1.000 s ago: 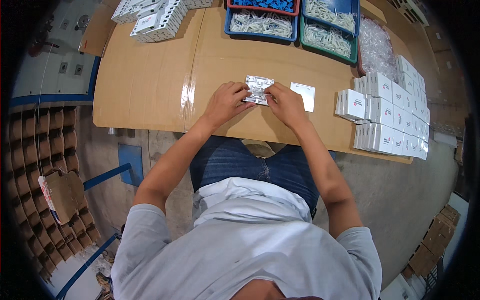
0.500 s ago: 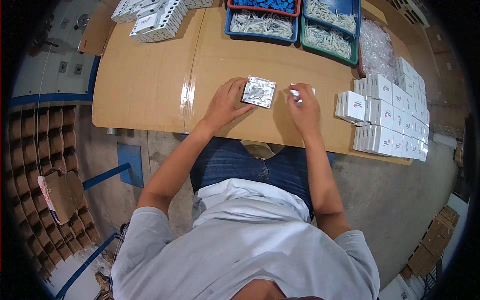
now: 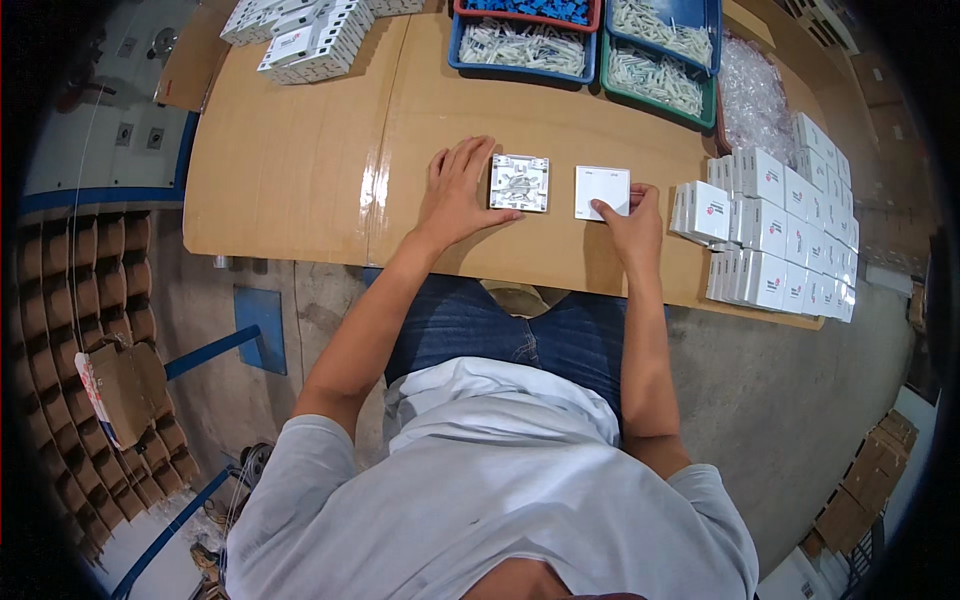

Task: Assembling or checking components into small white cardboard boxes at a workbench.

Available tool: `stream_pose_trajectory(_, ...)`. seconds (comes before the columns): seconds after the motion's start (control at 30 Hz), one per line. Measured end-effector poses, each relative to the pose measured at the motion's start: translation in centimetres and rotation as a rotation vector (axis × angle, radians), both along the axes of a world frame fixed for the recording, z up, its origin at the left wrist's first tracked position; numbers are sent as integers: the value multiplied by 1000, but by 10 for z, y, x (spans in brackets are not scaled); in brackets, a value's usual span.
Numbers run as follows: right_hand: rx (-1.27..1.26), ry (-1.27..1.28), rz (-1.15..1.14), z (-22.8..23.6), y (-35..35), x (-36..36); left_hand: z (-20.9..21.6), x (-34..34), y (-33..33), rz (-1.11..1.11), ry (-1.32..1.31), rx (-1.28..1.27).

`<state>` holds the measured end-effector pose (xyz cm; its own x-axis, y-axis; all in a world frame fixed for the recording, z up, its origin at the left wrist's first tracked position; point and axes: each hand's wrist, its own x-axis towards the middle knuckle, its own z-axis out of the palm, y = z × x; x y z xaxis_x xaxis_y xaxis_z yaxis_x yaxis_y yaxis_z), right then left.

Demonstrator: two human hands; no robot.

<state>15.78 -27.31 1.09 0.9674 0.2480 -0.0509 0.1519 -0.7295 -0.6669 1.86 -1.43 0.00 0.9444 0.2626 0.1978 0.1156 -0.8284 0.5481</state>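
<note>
A small square white box (image 3: 520, 183) lies face up on the cardboard-covered table before me, small clear or silvery parts visible inside it. My left hand (image 3: 460, 195) is spread along its left side, thumb by the lower edge; whether it touches the box I cannot tell. To the right of the box is a flat, square white cover (image 3: 600, 188). My right hand (image 3: 637, 215) grips that cover at its lower right corner, with the thumb on top and the fingers along the right edge.
Stacked white boxes (image 3: 765, 225) stand at the right table edge, others (image 3: 315, 45) at the far left. At the back are blue (image 3: 590, 72) and green (image 3: 655, 105) trays of pale plugs, a red tray of blue pieces (image 3: 530, 8), and a heap of clear plastic bags (image 3: 755, 95).
My right hand has shifted right and down, from over the cover to its lower right corner, so the cover now shows. My left fingers have moved slightly away from the box.
</note>
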Motion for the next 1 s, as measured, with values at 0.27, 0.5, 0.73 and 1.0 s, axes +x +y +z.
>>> stream_pose_trajectory(0.27,1118,557,-156,-7,-13,6,4,0,1,-24,20,4)
stream_pose_trajectory(0.5,1529,861,-98,29,-14,0,15,-14,-25,-97,4,-1330)
stream_pose_trajectory(0.73,1501,1021,101,10,-15,0,20,-19,-52,-23,-129,-1933)
stream_pose_trajectory(1.0,1376,1087,120,27,0,-12,-1,-13,-42,3,-68,-2203)
